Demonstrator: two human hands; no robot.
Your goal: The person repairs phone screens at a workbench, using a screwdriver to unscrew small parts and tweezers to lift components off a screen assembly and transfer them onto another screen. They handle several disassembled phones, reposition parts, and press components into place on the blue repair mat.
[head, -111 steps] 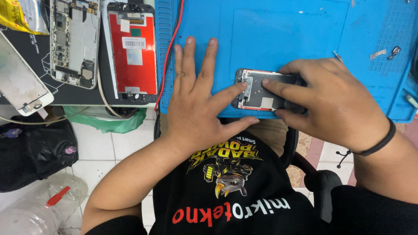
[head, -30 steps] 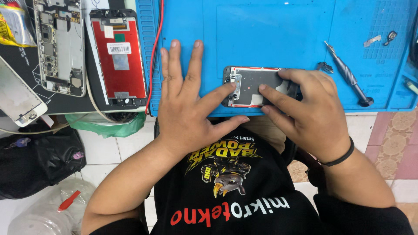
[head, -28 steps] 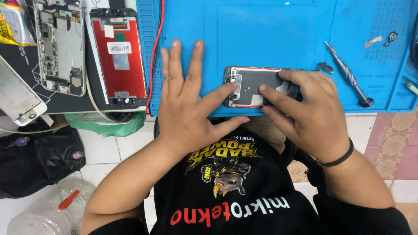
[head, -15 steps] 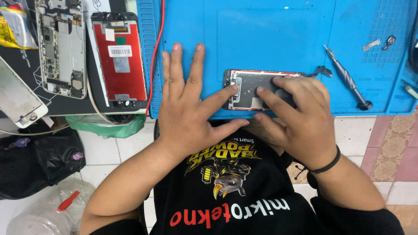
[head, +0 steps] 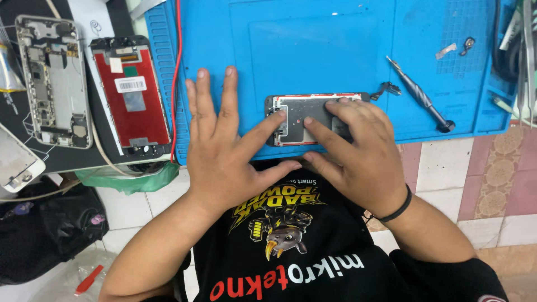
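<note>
Both hands lie flat and open on the blue mat: the left hand with its forefinger on the phone screen assembly, the right hand with fingertips pressing its back. A screwdriver lies just beyond the right hand.

Left hand is flat on the mat, index finger reaching right onto the phone. Right hand sits just right of the left one, its fingers on top of the phone too, so the phone's pinned between both, right at the mat's near edge. A small flex part pokes out just past the right hand's fingertips. Screwdriver lies on the mat to the right of the right hand, angled, and a couple of tiny parts are further out beyond it. Left of the left hand, off the mat, there's a screen, then a phone frame further left.
</note>
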